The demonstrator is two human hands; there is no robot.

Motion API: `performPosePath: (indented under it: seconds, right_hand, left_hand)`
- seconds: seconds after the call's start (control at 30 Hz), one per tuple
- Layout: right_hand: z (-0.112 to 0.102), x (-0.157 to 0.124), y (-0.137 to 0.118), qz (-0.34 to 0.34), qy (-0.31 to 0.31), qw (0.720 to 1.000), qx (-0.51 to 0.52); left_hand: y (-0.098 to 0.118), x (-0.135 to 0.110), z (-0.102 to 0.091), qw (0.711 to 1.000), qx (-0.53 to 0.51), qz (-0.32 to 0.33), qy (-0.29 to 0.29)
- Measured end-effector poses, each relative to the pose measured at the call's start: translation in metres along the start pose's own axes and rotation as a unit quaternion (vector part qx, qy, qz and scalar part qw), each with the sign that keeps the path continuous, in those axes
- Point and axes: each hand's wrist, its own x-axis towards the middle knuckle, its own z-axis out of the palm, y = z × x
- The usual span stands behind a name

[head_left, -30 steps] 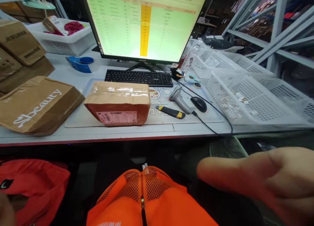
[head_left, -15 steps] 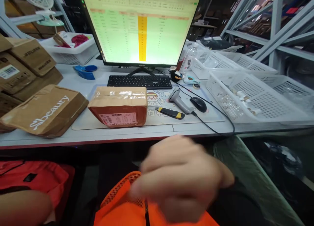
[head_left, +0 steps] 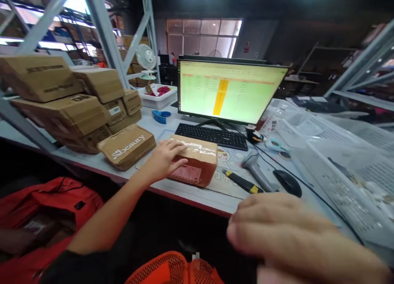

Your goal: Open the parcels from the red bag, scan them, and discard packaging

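Note:
My left hand (head_left: pixel 165 157) lies on the left end of a taped brown cardboard box (head_left: pixel 205 163). Its fingers rest on the top and its thumb is apart, against the front near a pink label. My right hand (head_left: pixel 277 230) is in the air before the table's front edge, blurred, with its fingers curled together; I see nothing in it. Beyond it on the mat are a black-and-yellow box cutter (head_left: pixel 241 181), a grey barcode scanner (head_left: pixel 259 172) and a black mouse (head_left: pixel 287 183). A brown "beauty" box (head_left: pixel 127 147) lies left of my left hand.
Stacked cartons (head_left: pixel 74 111) stand at the left, near a blue tape dispenser (head_left: pixel 160 116). A monitor (head_left: pixel 230 91) and keyboard (head_left: pixel 212 135) are behind the taped box. White baskets (head_left: pixel 332 181) line the right side. An open red bag (head_left: pixel 76 193) is low left.
My left hand has come onto the taped box. My right hand has moved right and stays curled. The view has turned left and up, bringing more of the stacked cartons into sight.

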Motion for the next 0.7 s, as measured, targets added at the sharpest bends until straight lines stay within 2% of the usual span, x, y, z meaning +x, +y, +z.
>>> performPosePath:
  seconds: [0.1,0.17,0.27,0.33,0.43,0.7]
  right_hand:
    - [-0.008,0.019,0.058,-0.019,0.012,0.999,-0.046]
    - [-0.003,0.029,0.109,0.053,-0.010,0.992,-0.110]
    - [0.011,0.037,0.172,0.172,-0.128,0.961,-0.173]
    - [0.021,0.039,0.194,0.227,-0.234,0.927,-0.187]
    - [0.031,0.048,0.199,0.238,-0.349,0.879,-0.221]
    - [0.052,0.079,0.164,0.156,-0.463,0.773,-0.403]
  left_hand:
    - [0.005,0.004,0.014,1.000,0.016,0.023,0.011]
    - [0.007,0.000,0.022,0.999,0.035,0.017,0.038]
    - [0.009,-0.011,0.029,0.997,0.045,0.007,0.056]
    - [0.010,-0.018,0.029,0.998,0.040,0.001,0.049]
    - [0.012,-0.021,0.026,0.999,0.031,0.001,0.038]
    - [0.014,-0.018,0.025,0.999,0.035,0.011,0.036]
